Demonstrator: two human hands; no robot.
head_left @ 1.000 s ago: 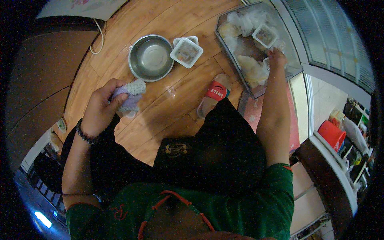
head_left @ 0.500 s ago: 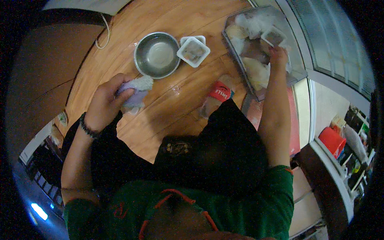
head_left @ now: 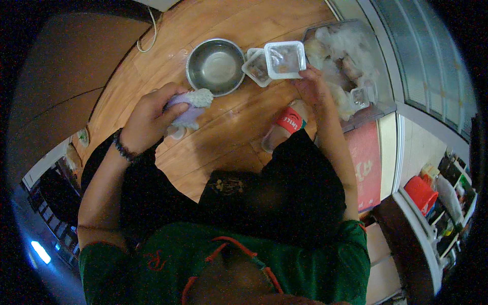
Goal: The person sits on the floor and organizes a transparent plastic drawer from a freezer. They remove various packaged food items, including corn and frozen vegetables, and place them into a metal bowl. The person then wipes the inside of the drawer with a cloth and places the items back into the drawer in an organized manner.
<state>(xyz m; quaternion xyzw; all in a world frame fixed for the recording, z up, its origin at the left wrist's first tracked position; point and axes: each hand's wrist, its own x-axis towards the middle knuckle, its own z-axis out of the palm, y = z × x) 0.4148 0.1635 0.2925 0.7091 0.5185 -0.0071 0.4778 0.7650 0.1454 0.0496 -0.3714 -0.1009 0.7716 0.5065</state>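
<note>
My left hand (head_left: 152,114) is closed around a lilac and white fluffy cloth (head_left: 189,109), held above the floor. My right hand (head_left: 314,86) grips a square, see-through plastic container (head_left: 284,59) with a white rim by its near right corner. Partly beneath that container lie other similar plastic containers (head_left: 257,68), stacked on the floor. Beside them stands a round steel basin (head_left: 215,68), seemingly with water in it. On the right, a clear plastic bin (head_left: 372,112) holds crumpled plastic bags (head_left: 340,43) and a small container (head_left: 360,97).
My foot in a slipper with a red strap (head_left: 291,121) rests on the wooden floor (head_left: 229,137). A red mat (head_left: 367,168) lies by a sliding glass door (head_left: 417,66). A brown panel (head_left: 61,76) rises at left, near a white cable (head_left: 152,35).
My right hand has lifted the container out of the bin and carried it left over the stacked ones. The left hand still holds the cloth. The view has shifted slightly.
</note>
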